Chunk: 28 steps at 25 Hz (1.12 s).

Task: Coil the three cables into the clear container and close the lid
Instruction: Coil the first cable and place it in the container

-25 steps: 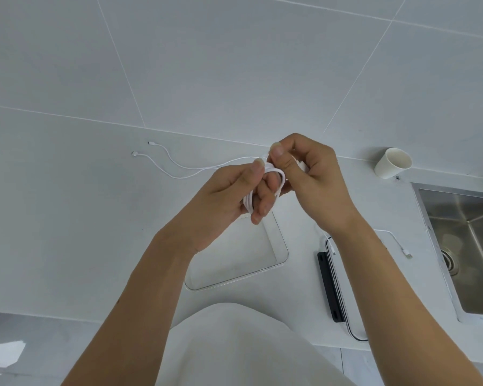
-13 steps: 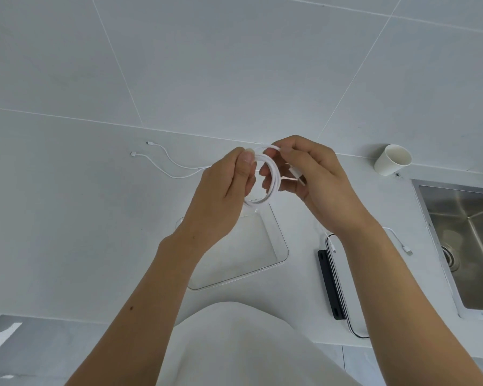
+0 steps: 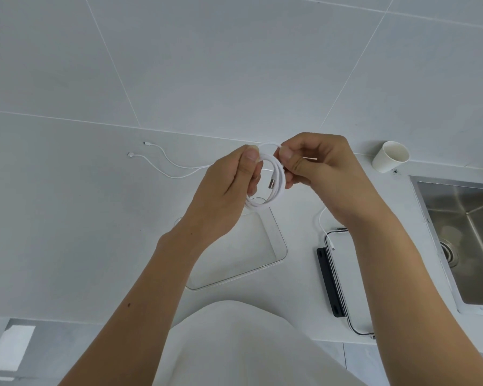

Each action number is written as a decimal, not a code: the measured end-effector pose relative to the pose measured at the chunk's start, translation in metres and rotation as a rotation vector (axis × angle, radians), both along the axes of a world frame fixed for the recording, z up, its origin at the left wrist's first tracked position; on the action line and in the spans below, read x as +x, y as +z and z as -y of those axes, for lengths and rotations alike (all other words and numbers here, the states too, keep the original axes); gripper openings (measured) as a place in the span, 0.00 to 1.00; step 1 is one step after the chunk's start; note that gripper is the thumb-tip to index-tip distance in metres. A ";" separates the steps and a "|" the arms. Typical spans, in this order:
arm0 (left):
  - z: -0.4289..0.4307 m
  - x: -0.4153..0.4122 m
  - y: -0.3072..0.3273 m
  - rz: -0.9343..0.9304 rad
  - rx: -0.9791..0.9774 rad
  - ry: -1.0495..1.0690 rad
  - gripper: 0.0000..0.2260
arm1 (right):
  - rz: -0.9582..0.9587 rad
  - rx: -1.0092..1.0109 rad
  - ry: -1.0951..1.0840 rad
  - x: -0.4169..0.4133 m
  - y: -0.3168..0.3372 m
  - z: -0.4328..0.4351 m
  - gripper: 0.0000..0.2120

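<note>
A white cable coil [image 3: 273, 188] hangs in the air above the clear container [image 3: 280, 246], its plug end showing inside the loop. My left hand [image 3: 226, 190] pinches the coil's left side between thumb and fingers. On the coil's upper right side my right hand [image 3: 315, 165] pinches it with curled fingers. Two more white cables [image 3: 173, 168] lie loose on the counter at the back left, their ends apart. The container's lid [image 3: 343, 274], with a black clip along its left edge, lies flat to the right, partly under my right forearm, and another white cable end [image 3: 325, 229] rests on it.
A white paper cup [image 3: 389, 157] stands at the back right by the wall. A steel sink [image 3: 469, 240] is sunk into the counter at the far right. White tiled wall rises behind. The counter's front edge runs just in front of my body.
The coil has opened into a rounder loop and shifted slightly right. Both hands have re-gripped it, left thumb on the left side, right fingers at the top.
</note>
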<state>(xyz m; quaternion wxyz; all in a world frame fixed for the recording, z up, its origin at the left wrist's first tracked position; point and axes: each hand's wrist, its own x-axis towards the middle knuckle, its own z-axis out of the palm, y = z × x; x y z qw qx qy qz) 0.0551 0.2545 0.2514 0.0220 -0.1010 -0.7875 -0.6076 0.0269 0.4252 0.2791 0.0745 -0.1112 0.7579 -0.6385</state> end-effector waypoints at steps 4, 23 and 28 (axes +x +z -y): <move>-0.001 0.000 0.000 -0.064 -0.058 0.054 0.17 | 0.234 -0.268 0.052 0.005 -0.003 0.007 0.08; 0.006 -0.002 -0.008 -0.104 -0.245 0.184 0.13 | 0.105 0.216 0.081 0.013 0.004 0.001 0.11; 0.011 -0.003 -0.011 -0.035 -0.229 0.102 0.14 | -0.025 0.223 0.010 0.007 0.012 -0.018 0.09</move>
